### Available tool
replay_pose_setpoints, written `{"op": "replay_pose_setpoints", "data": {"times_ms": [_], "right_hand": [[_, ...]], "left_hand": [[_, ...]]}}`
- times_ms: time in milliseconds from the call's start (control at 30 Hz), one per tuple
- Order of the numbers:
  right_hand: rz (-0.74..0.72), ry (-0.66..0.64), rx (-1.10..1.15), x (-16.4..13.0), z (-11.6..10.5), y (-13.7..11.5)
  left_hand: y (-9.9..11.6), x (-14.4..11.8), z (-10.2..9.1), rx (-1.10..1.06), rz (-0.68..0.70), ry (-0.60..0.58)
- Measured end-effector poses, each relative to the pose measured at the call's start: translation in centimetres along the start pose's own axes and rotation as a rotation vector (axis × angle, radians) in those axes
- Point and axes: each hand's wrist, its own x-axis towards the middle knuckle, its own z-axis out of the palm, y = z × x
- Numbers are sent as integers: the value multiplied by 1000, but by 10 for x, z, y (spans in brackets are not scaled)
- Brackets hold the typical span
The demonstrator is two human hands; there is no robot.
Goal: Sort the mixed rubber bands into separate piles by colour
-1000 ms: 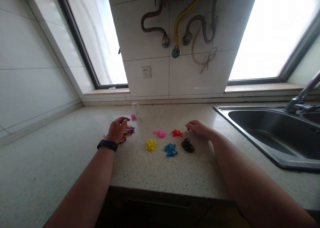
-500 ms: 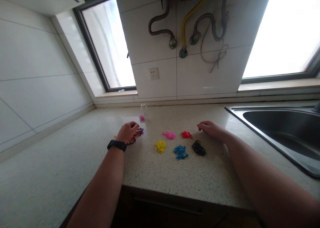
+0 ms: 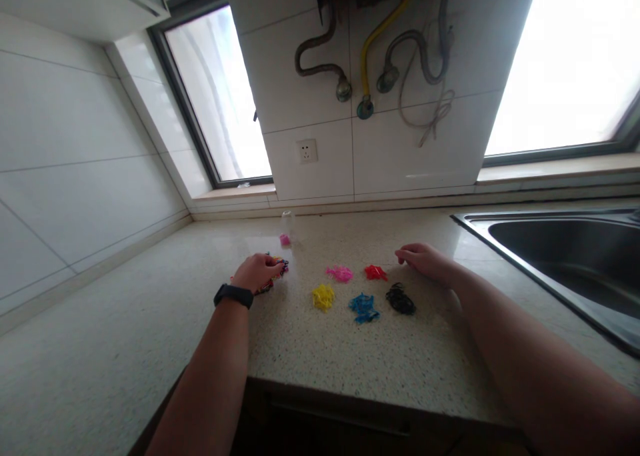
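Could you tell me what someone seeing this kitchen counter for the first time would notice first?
Most striking are the small sorted heaps of bright bands mid-counter: pink heap and red heap behind, yellow heap, blue heap and black heap in front. The left hand rests on a mixed-colour pile to their left, while the right hand lies flat beside the red heap. A steel sink fills the right edge.

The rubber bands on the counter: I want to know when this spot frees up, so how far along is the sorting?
Done: five single-colour piles lie apart, pink, red, yellow, blue and black. In hand: the left hand rests on the mixed pile, picking at it. The right hand lies idle beside the red pile. Left: the mixed pile, partly hidden, so I cannot tell how much.
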Motion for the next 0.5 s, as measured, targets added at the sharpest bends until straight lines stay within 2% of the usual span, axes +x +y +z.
{"op": "replay_pose_setpoints", "data": {"times_ms": [300, 500], "right_hand": [[-20, -2, -12, 1, 1, 0], [-23, 0, -22, -1, 1, -4]], "left_hand": [[-1, -2, 0, -33, -19, -67], [-1, -3, 0, -60, -84, -113]]}}
